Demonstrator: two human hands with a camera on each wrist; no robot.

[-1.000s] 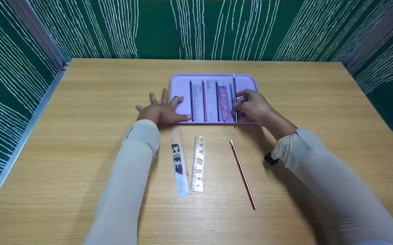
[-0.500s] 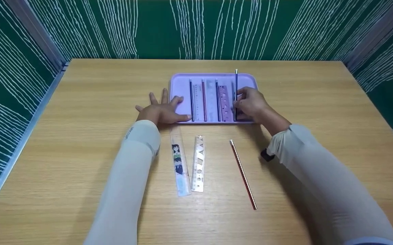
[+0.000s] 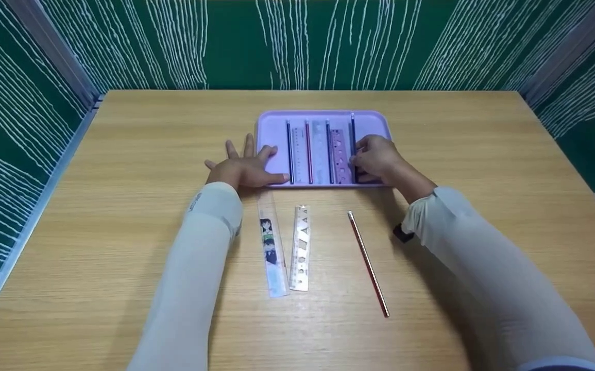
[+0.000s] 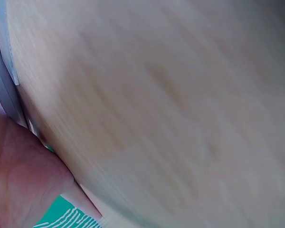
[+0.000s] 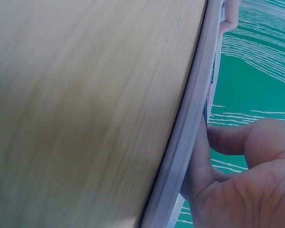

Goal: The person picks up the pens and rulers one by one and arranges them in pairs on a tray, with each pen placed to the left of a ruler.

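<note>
A lilac tray point(image 3: 274, 123) lies on the table with pencils and rulers set side by side, lengthwise. On its right part my right hand point(image 3: 378, 158) pinches a dark pencil point(image 3: 353, 131) near its lower half, close beside a purple ruler point(image 3: 338, 154). The right wrist view has that hand point(image 5: 247, 185) at the tray wall point(image 5: 180, 133), finger and thumb over the rim. Spread-fingered, my left hand point(image 3: 243, 169) rests at the tray's left edge, its thumb near the leftmost dark pencil point(image 3: 290, 149). The left wrist view shows little beyond its palm point(image 4: 23, 175).
In front of the tray lie a clear ruler with cartoon figures point(image 3: 271, 247), a stencil ruler point(image 3: 301, 252) and a red striped pencil point(image 3: 368, 263). In the tray are also a red pencil point(image 3: 308, 149) and clear rulers. Green walls point(image 3: 240, 46) stand behind the table.
The dark pencil's far end tipped up half a second ago and has since come down toward the tray, slightly leftward. My right hand moved a little left; my left hand stayed put.
</note>
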